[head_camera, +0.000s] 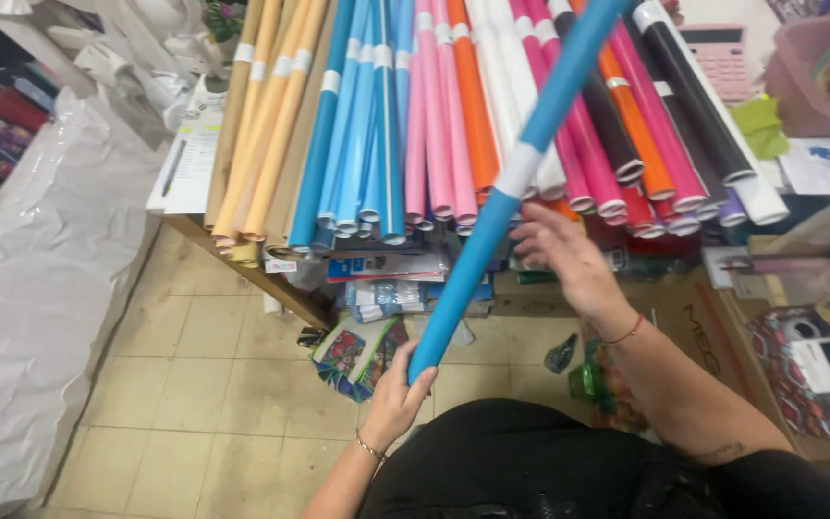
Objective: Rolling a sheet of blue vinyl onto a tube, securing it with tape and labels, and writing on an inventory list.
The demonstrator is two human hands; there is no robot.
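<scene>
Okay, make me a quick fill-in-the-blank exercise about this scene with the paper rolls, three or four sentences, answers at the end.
1. The left hand grips the lower end of a long ____ roll.
2. The right hand is open and wears a thin red ____ at the wrist.
3. The stacked rolls rest on a wooden ____.
4. The floor is covered with pale ____.

Missing words: blue; bracelet; table; tiles

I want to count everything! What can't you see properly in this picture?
- Blue roll, head view: top end cut off by the picture's edge.
- Right hand: fingertips blurred, so touching the roll is unclear.
- Stacked rolls: far ends cut off, lower ones hidden under upper ones.
- Left hand: palm hidden.
</scene>
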